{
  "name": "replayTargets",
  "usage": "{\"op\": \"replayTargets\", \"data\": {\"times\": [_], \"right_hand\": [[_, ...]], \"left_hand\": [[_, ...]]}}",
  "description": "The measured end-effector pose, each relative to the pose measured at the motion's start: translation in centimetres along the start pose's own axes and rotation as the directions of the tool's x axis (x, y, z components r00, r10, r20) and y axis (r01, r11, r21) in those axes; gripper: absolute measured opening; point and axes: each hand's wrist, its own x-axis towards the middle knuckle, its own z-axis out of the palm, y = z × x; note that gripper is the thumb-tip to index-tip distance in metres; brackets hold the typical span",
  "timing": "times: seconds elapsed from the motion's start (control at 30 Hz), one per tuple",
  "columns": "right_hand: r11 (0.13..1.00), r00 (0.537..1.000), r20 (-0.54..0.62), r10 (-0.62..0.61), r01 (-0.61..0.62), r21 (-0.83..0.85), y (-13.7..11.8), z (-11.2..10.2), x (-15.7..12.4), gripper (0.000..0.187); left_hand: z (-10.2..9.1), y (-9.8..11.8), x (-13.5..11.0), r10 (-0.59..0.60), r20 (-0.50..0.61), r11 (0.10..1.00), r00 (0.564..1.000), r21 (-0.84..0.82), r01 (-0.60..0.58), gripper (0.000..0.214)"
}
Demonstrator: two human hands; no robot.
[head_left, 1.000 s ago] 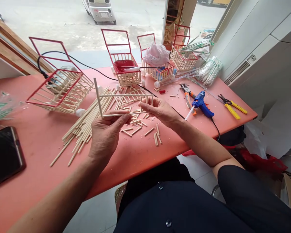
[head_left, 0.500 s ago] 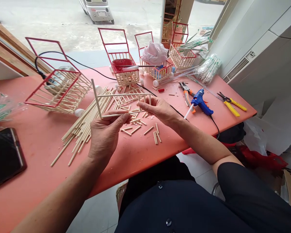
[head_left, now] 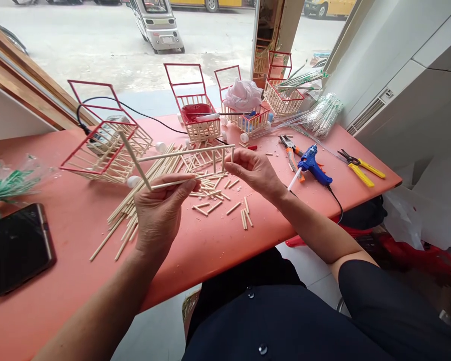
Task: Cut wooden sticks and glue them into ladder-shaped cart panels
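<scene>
My left hand (head_left: pixel 160 210) is closed around the lower rail of a wooden stick frame (head_left: pixel 184 152), held up over the table. A longer stick (head_left: pixel 134 160) slants up from the frame's left end. Several short sticks hang from the upper rail near its right end. There my right hand (head_left: pixel 253 173) pinches a short wooden stick (head_left: pixel 232 152), its top against the rail. My right fingers hide the stick's lower part. Below the hands lie loose short sticks (head_left: pixel 214 206) and, to the left, a pile of long sticks (head_left: pixel 135 213).
Red-trimmed stick carts (head_left: pixel 108 150) stand along the back of the pink table (head_left: pixel 195 250). A blue glue gun (head_left: pixel 311 163), orange-handled pliers (head_left: pixel 290 150) and yellow-handled pliers (head_left: pixel 361 168) lie at right. A phone (head_left: pixel 20 250) lies at left. Bundled wrapped sticks (head_left: pixel 325 113) rest at back right.
The view has tilted up and turned slightly left. The frame has tipped a little, with its longer left stick leaning further left. Both hands keep their holds.
</scene>
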Motion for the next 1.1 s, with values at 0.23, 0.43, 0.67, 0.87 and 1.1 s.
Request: {"op": "replayTargets", "data": {"times": [0.23, 0.43, 0.67, 0.87, 1.1], "right_hand": [[0.96, 0.971, -0.085, -0.224, 0.205, -0.19, -0.4, 0.2, -0.5, 0.045], [0.919, 0.951, -0.123, -0.284, 0.234, -0.317, -1.1, -0.2, -1.0, 0.032], [0.989, 0.99, -0.022, -0.143, 0.142, -0.04, -0.3, -0.8, 0.0, 0.045], [0.947, 0.96, -0.013, -0.279, 0.273, -0.17, 0.5, -1.2, 0.1, 0.04], [0.566, 0.708, 0.126, -0.694, 0.646, -0.512, 0.1, -1.4, -0.8, 0.011]], "left_hand": [[-0.4, 0.7, 0.7, 0.0, 0.031, 1.0, 1.0, 0.003, 0.0, 0.029], [-1.4, 1.3, 1.0, 0.13, 0.022, 0.983, 0.991, 0.13, -0.132, 0.032], [-2.5, 2.8, 1.2, 0.174, 0.078, 0.931, 0.982, 0.311, -0.19, 0.017], [-3.2, 3.2, 1.6, 0.016, 0.205, 0.932, 0.979, 0.351, -0.088, 0.009], [-3.7, 3.2, 1.7, 0.494, 0.439, 0.569, 0.75, 0.49, -0.661, 0.008]]}}
